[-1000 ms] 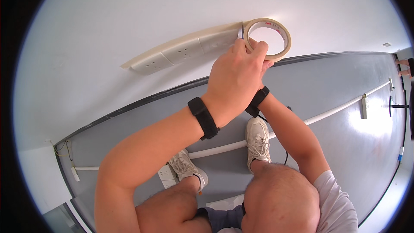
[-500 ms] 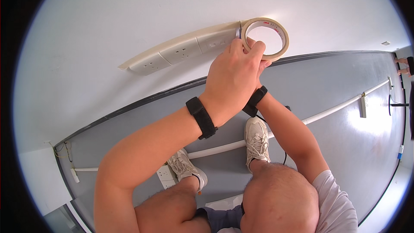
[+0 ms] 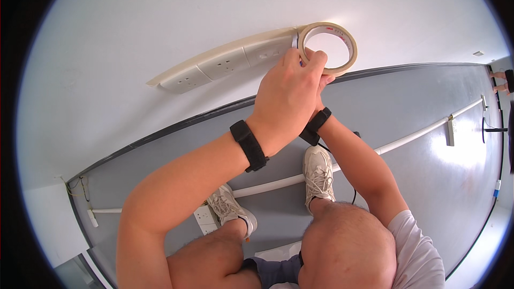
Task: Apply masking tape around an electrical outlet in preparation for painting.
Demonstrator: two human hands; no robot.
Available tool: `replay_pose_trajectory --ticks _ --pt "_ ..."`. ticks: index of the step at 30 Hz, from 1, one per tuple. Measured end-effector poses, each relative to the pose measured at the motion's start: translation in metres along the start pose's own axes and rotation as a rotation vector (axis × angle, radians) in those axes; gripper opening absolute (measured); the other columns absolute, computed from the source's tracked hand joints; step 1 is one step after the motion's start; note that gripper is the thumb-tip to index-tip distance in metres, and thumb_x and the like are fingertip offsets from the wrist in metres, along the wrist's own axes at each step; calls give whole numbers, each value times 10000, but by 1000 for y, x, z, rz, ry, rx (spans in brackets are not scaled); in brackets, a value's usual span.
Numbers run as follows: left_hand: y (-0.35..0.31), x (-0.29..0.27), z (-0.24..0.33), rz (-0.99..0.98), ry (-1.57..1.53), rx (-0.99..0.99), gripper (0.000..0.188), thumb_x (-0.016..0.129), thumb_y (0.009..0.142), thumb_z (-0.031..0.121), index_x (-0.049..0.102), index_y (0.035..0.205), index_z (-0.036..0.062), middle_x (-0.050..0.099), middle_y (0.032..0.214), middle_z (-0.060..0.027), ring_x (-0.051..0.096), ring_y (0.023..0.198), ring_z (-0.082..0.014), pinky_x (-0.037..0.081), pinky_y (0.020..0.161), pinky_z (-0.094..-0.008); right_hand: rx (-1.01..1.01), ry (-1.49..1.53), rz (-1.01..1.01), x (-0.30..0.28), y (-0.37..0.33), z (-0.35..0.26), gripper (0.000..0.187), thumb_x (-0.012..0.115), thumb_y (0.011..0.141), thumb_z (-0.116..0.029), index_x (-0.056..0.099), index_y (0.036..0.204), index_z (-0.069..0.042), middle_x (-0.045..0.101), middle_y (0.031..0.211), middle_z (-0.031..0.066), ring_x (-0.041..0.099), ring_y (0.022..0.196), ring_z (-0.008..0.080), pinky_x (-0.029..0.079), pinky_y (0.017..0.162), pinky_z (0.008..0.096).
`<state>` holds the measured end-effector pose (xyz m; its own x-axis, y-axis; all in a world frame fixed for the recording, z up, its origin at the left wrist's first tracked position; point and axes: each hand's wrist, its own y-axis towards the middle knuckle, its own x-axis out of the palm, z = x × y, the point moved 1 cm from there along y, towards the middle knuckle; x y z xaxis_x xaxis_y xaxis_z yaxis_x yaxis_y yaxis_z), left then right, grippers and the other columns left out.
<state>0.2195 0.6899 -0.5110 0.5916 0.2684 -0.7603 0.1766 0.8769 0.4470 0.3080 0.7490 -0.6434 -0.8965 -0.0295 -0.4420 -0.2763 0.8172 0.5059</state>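
A roll of cream masking tape (image 3: 350,56) is up against the white wall at the right end of a row of sockets (image 3: 225,64). Cream tape from it runs along the row's top edge. My right hand (image 3: 325,81), mostly hidden behind the left, grips the roll at its lower left rim. Crossing in front, my left hand (image 3: 286,93) is closed, its fingers beside the roll and the row's right end. A small bluish bit shows between those fingers, too little to name. Black straps circle both wrists.
Below the wall runs a dark skirting (image 3: 176,124) above a grey floor. A white cable cover (image 3: 412,138) crosses the floor past my shoes (image 3: 319,174). Near my left shoe lies a white socket block (image 3: 205,217). Part of another person (image 3: 500,83) shows at the far right.
The roll and both hands have shifted very slightly left. Their grip looks the same.
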Motion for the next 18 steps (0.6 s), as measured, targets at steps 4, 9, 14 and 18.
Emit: replay_pose_trajectory --ticks 4,9,14,18 --pt "0 -1 -1 -8 -23 -3 269 706 1035 220 594 1157 8 631 1009 -187 662 918 -374 548 784 -470 6 -6 0 -1 -1 0 322 710 972 -176 611 1227 -6 692 1098 214 675 994 422 547 819 491" --pt "0 -1 -1 -21 -30 -19 239 705 1035 210 589 1119 19 630 1010 -185 660 921 -374 547 786 -474 8 -3 -5 -4 -1 0 324 709 974 -176 610 1230 -6 692 1098 214 675 995 422 546 819 492" --pt "-2 0 -1 -23 -53 -26 231 700 1038 202 590 1123 17 621 1011 -190 651 902 -372 543 788 -480 7 -5 1 -2 -1 2 325 708 975 -176 608 1233 -6 692 1098 215 675 995 423 546 818 493" --pt "-2 3 -1 -9 -80 -11 237 694 1042 189 596 1159 8 607 1002 -200 644 902 -372 536 782 -473 6 -10 1 0 -2 3 326 707 977 -177 606 1235 -6 692 1098 215 675 995 423 546 818 494"
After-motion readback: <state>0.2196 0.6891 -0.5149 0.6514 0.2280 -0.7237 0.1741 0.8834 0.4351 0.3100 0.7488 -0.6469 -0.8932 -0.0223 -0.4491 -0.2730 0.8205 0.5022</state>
